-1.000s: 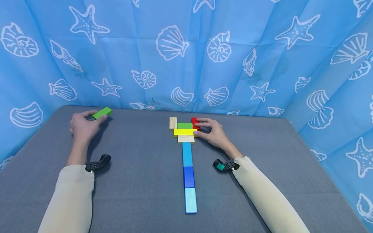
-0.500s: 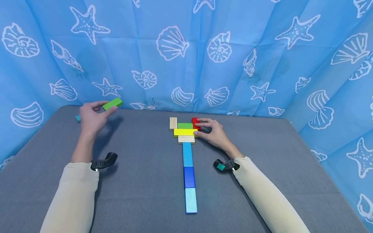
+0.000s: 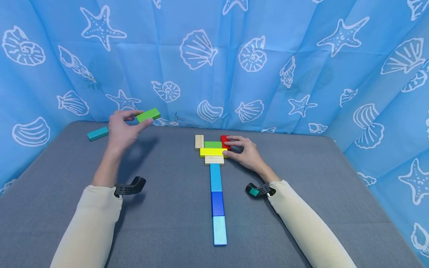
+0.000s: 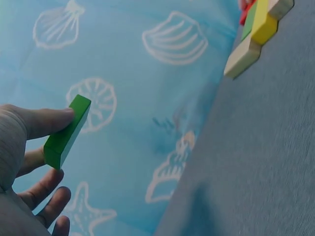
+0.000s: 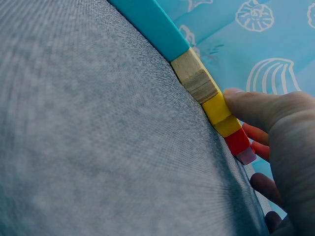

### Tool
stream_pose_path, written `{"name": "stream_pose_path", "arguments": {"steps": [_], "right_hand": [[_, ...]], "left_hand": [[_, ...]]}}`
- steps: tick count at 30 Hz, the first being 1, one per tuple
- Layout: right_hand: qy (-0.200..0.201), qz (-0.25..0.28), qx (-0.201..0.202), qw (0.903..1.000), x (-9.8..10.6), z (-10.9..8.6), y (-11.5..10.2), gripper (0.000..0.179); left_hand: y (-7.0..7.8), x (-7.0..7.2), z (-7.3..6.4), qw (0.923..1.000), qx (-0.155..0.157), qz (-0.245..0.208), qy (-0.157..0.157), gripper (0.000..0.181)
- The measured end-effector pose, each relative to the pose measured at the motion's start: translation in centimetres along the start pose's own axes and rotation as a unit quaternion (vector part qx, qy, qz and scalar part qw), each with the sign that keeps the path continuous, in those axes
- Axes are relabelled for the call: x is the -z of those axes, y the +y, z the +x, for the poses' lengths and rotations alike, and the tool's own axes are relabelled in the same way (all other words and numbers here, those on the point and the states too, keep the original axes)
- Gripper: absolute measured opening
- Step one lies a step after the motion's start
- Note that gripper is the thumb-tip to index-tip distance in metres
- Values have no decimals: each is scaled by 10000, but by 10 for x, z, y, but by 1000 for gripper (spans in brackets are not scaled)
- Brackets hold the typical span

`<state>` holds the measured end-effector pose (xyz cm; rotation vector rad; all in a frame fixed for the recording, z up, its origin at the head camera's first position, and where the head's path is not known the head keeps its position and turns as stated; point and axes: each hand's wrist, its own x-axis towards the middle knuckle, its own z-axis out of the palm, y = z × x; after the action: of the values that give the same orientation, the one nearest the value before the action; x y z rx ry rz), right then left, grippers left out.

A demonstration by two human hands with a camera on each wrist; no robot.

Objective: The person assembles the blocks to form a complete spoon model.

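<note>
My left hand [image 3: 123, 128] holds a green wooden block [image 3: 148, 115] above the back left of the table, pinching it between thumb and fingers. In the left wrist view this green block [image 4: 66, 132] is tilted, and the lower fingers stay off it. My right hand [image 3: 246, 152] rests at the block layout, its thumb on the right end of the yellow block [image 3: 212, 152] and its fingertips on the red block [image 3: 224, 140]. A second green block [image 3: 213, 144] lies behind the yellow one. A plain wood block [image 3: 199, 142] stands left of it; another plain block [image 3: 214, 160] lies in front.
Three blocks run toward me in a line: a light blue block [image 3: 215, 178], a dark blue block [image 3: 217, 203] and a pale blue block [image 3: 219, 230]. A teal block [image 3: 98, 134] lies at the back left of the grey table [image 3: 161, 208]. A shell-patterned curtain [image 3: 140, 56] hangs behind.
My left hand has lifted the green block and carried it to the right, uncovering the teal block. The right hand and the laid blocks have not moved.
</note>
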<state>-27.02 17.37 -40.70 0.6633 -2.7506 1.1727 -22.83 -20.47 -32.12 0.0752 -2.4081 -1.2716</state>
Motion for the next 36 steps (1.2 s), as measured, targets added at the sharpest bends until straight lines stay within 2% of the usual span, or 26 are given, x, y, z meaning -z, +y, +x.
{"name": "stream_pose_path", "arguments": {"steps": [6,12,20,31,36], "right_hand": [[-7,-15,-68,10000,0,0,0,46],[0,-35,-70,10000,0,-1,0,46],[-3,-34,-50,10000,1,-1,1,45],[25,-124,4,9999,1,-1,0,44],[-12,-144,2,9999,1,0,-1,43]], "left_hand": [[18,-13,-6,9986,-447,-105,-269,43],[33,-28,-11,9961,-581,-163,-641,41],[46,-47,-19,9909,-796,-135,-1075,43],[52,-66,-27,9848,-910,-90,-1475,43],[51,-78,-27,9829,-741,-34,-1687,44]]}}
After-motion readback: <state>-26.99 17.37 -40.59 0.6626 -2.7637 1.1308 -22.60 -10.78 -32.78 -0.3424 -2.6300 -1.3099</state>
